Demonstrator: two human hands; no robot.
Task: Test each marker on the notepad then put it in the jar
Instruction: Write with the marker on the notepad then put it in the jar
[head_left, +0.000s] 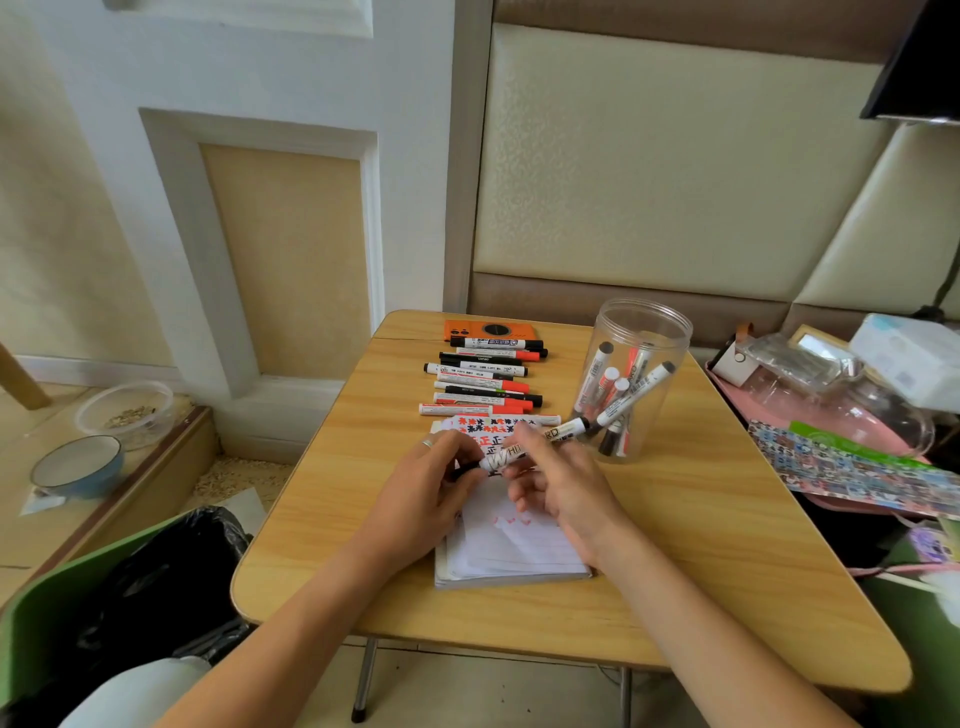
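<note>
Marker (524, 447), white plastic, is lying across both hands over the lined notepad (514, 545): left hand (431, 486) and right hand (558, 480) are pinching it beside the clear round jar (636, 374).

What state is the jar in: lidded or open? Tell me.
Open: the jar shows a bare round rim with no lid, and markers stand inside.

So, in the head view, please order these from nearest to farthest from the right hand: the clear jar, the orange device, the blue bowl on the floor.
Measured from the right hand:
1. Clear jar: just beyond it, slightly to the right, on the table.
2. Orange device: at the table's far edge, behind the row of markers.
3. Blue bowl: far left, on the floor.
</note>
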